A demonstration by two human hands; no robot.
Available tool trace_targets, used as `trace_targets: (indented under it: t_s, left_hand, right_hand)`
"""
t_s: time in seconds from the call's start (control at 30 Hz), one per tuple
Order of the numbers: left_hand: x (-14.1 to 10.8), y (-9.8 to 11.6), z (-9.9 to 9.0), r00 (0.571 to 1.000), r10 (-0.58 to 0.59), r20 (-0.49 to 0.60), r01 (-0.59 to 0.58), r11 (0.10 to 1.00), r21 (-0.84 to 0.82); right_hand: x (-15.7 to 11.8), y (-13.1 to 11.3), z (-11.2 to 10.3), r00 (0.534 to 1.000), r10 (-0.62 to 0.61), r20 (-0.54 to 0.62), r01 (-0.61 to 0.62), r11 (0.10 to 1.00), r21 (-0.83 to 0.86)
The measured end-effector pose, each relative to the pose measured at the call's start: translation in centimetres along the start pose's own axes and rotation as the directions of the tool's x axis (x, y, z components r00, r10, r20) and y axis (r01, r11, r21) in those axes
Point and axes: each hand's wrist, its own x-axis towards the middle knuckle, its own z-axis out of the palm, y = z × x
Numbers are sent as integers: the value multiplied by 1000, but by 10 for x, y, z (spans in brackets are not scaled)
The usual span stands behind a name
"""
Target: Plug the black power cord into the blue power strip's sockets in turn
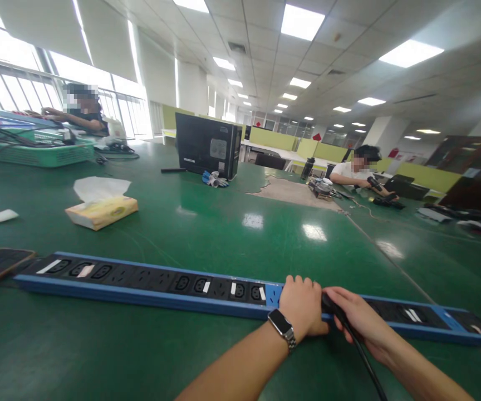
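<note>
A long blue and black power strip (140,284) with many sockets lies across the green table (161,356). My left hand (301,303) is wrapped over the strip right of its middle, the thumb down along its near side. Just to the right, my right hand (359,317) grips a black power plug (328,303) against the strip's sockets. The plug's cable (363,356) runs down toward the bottom edge of the view. Whether the plug sits fully in a socket is hidden by my hands. White stickers mark several sockets.
A tissue pack (102,213) and a phone (0,267) lie on the left. Farther back are a green basket (52,153) of cables, a black computer case (207,145) and gloves (214,179). Two people (84,114) (355,167) sit at the table's far sides.
</note>
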Motion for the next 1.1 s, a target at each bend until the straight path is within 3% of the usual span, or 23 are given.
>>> trace_targets:
  t_s: [0.37, 0.5, 0.63, 0.7, 0.77, 0.87, 0.97, 1.03, 1.1]
  left_hand:
    - [0, 1, -4, 1000, -4, 8, 4, 1000, 13]
    - [0, 0, -6, 1000, 8, 23, -9, 1000, 13]
    - [1, 0, -5, 1000, 8, 19, -9, 1000, 24]
    - [2, 0, -4, 1000, 16, 5, -16, 999, 39]
    - [2, 0, -3, 1000, 27, -10, -27, 998, 59]
    - [2, 0, -2, 999, 33, -16, -32, 996, 81]
    - [2, 1, -2, 999, 35, -4, -34, 995, 97]
    - [2, 1, -4, 999, 38, 2, -38, 994, 99]
    - [2, 1, -5, 999, 38, 6, -38, 995, 96]
  right_hand:
    - [2, -15, -3, 999, -22, 32, 28, 981, -191]
    - [0, -13, 1, 994, -111, -13, 105, 963, -248]
    - [-33, -33, -11, 947, -309, -86, 288, 937, -197]
    - [-59, -49, -28, 895, -416, -161, 382, 901, -205]
    - [-82, -62, -52, 876, -452, -170, 402, 877, -263]
    - [-97, -64, -92, 886, -403, -229, 324, 892, -316]
    - [-84, -51, -128, 911, -242, -333, 104, 918, -382]
    - [-63, -39, -146, 886, -200, -418, -62, 843, -535]
    - [-36, -28, -157, 885, -199, -421, -170, 703, -690]
